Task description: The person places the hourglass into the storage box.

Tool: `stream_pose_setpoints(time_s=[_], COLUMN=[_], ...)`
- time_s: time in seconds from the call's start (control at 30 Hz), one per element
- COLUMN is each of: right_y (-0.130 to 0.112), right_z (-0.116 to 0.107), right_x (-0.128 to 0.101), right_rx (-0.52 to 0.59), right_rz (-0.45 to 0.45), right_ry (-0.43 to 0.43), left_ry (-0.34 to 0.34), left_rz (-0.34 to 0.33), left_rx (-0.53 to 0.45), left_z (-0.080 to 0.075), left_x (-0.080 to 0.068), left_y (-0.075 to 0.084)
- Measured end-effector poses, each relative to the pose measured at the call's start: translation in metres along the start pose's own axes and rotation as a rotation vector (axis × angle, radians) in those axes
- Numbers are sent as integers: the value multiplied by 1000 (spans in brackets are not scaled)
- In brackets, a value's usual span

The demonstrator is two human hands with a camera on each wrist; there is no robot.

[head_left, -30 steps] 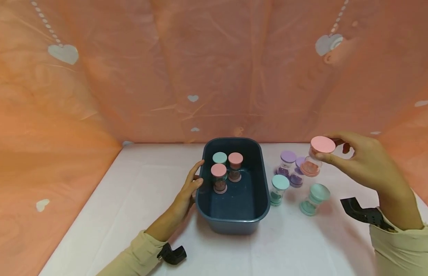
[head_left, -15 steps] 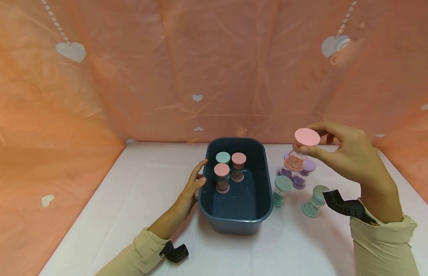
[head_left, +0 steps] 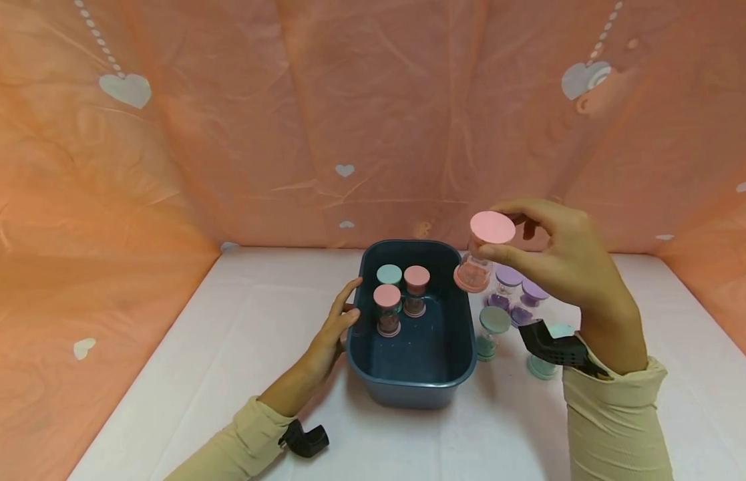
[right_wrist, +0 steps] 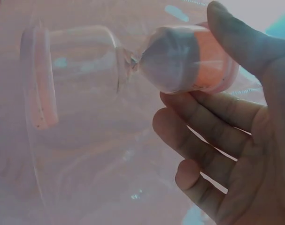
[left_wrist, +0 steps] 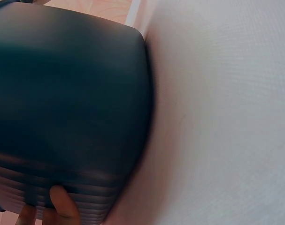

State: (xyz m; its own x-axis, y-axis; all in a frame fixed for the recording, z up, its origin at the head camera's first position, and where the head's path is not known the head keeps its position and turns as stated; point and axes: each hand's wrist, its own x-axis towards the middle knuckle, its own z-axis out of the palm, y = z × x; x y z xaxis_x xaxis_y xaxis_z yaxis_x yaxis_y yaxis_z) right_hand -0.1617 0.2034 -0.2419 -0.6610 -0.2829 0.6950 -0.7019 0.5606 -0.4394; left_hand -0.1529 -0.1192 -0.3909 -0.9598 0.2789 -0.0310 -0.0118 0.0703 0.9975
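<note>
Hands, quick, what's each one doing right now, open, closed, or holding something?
Left hand: open, straight fingers resting against the side of the blue tub.
Right hand: holding a pink sand timer by its top, lifted above the tub's right edge.

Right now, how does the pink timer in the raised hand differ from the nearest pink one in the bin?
The held pink sand timer hangs tilted in the air, pinched by the right hand; the binned pink sand timer stands upright inside the blue bin, untouched. The held one is beside the bin's far right corner. Both have pink caps.
</note>
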Motion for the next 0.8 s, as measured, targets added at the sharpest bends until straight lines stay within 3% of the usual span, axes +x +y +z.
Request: stream_pose_setpoints(time_s=[0.23, 0.43, 0.8], right_y=[-1, 8, 8], right_z=[22, 47, 66], right_x=[4, 4, 3], right_rx=[55, 147, 127], right_rz=[10, -31, 6], right_ry=[-53, -114, -246], left_ry=[-14, -4, -2], left_rz=[4, 8, 6], left_rx=[-11, -7, 0], left_z=[2, 3, 1], left_x=[0, -1, 0], left_y=[-3, 0, -1])
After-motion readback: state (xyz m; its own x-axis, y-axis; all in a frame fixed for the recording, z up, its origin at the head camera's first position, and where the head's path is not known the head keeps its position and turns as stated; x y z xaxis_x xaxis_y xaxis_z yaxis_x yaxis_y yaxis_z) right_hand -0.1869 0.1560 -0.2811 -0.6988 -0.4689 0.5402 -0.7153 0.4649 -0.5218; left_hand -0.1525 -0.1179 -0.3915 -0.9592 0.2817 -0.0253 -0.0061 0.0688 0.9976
